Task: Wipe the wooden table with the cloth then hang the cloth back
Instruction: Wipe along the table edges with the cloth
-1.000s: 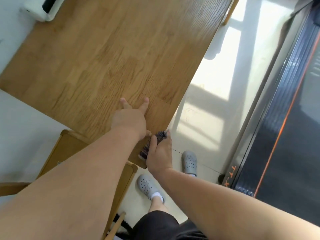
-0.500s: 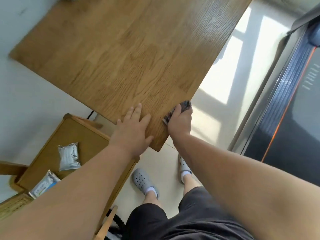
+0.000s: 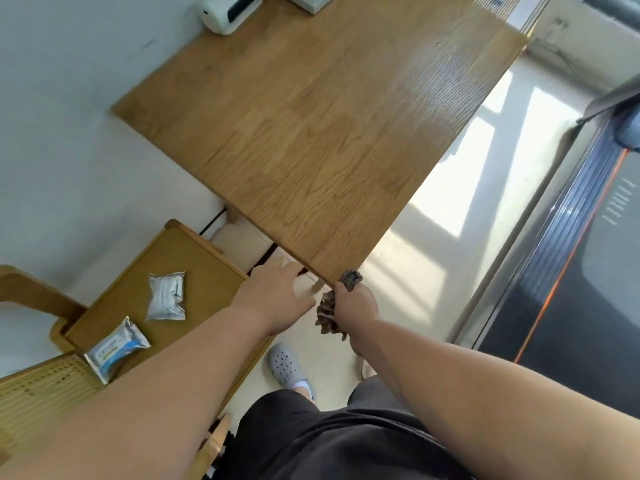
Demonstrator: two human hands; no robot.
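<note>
The right hand (image 3: 355,303) covers the middle of the cloth (image 3: 327,315), so only a dark tuft above the knuckles and a bunch below show — its full shape cannot be told. The left hand (image 3: 277,292) has its fingertips tucked under the near corner of the wooden table (image 3: 311,133), out of sight. The white device (image 3: 227,10) at the table's far end is cut off by the top edge, and the print on the two packets (image 3: 166,296) on the side table (image 3: 194,258) is too small to read.
</note>
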